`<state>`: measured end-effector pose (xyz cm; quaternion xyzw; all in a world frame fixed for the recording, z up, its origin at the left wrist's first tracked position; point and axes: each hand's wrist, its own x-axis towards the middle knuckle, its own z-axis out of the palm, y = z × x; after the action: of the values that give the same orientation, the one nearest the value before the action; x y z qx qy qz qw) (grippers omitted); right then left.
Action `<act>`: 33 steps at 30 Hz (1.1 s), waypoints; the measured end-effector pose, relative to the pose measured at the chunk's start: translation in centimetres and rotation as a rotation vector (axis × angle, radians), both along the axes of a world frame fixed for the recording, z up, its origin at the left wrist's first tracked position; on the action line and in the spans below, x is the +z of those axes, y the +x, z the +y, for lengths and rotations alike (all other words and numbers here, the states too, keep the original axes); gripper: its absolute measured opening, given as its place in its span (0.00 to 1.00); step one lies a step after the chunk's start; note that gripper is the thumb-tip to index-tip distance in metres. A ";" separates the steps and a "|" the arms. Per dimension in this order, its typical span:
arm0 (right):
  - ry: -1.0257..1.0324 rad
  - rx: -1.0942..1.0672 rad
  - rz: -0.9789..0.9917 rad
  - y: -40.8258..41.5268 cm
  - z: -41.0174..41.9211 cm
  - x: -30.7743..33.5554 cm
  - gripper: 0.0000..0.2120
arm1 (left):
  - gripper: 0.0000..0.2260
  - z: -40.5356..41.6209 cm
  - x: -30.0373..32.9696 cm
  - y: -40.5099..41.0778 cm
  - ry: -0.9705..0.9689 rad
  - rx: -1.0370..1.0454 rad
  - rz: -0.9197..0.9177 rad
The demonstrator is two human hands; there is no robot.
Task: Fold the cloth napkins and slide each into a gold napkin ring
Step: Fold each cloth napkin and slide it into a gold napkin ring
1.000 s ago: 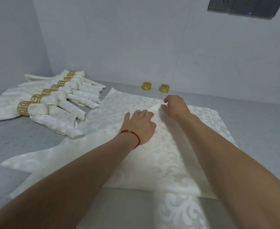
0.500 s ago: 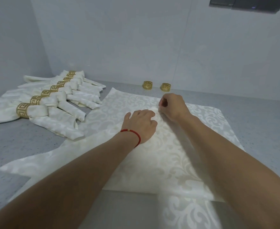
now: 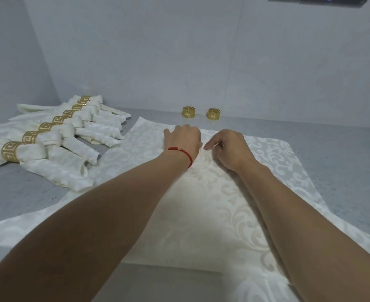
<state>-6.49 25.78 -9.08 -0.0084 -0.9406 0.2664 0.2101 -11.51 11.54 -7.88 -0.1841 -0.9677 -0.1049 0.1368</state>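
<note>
A cream damask napkin [image 3: 201,225] lies spread on the grey table, with a folded layer on top and its point toward the far side. My left hand [image 3: 184,138], with a red cord at the wrist, presses on the cloth near that far point, thumb out to the left. Just to the right, my right hand [image 3: 229,149] has its fingers curled and pinches the fold, with the index fingertip close to my left hand. Two loose gold napkin rings [image 3: 188,111] [image 3: 213,114] stand by the back wall, beyond both hands.
Several folded napkins in gold rings [image 3: 48,140] lie in a row at the left. Another patterned cloth [image 3: 288,162] lies under the folded one and reaches the near edge. Walls close off the back and left; bare grey table [image 3: 343,171] lies to the right.
My left hand has slid away from me along the cloth to the far point, beside my right hand. My right hand stays at the fold.
</note>
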 end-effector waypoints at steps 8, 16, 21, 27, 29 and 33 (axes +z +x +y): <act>-0.010 -0.075 -0.007 -1.1 0.3 -0.7 0.07 | 0.09 -0.1 0.4 -0.7 0.118 -0.158 -0.020; 0.385 -0.050 0.047 -0.2 -0.2 0.2 0.07 | 0.11 -1.2 0.8 -0.5 -0.132 -0.353 0.246; 0.495 -0.014 0.045 0.1 -0.4 0.7 0.10 | 0.15 -1.6 1.0 -0.1 -0.199 -0.387 0.246; 0.142 -0.006 -0.025 0.8 -0.2 0.8 0.11 | 0.12 -1.8 0.4 1.4 0.103 -0.268 0.024; 0.003 -0.030 -0.009 0.9 0.0 0.4 0.11 | 0.12 -1.8 -0.2 1.1 0.216 -0.222 -0.025; -0.010 -0.025 -0.001 0.5 0.4 -0.3 0.07 | 0.11 -1.8 -0.3 0.4 0.291 -0.198 -0.026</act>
<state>-5.98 26.21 -9.36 -0.0212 -0.9392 0.2685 0.2130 -11.12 9.72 -8.13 -0.2554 -0.9211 -0.2594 0.1383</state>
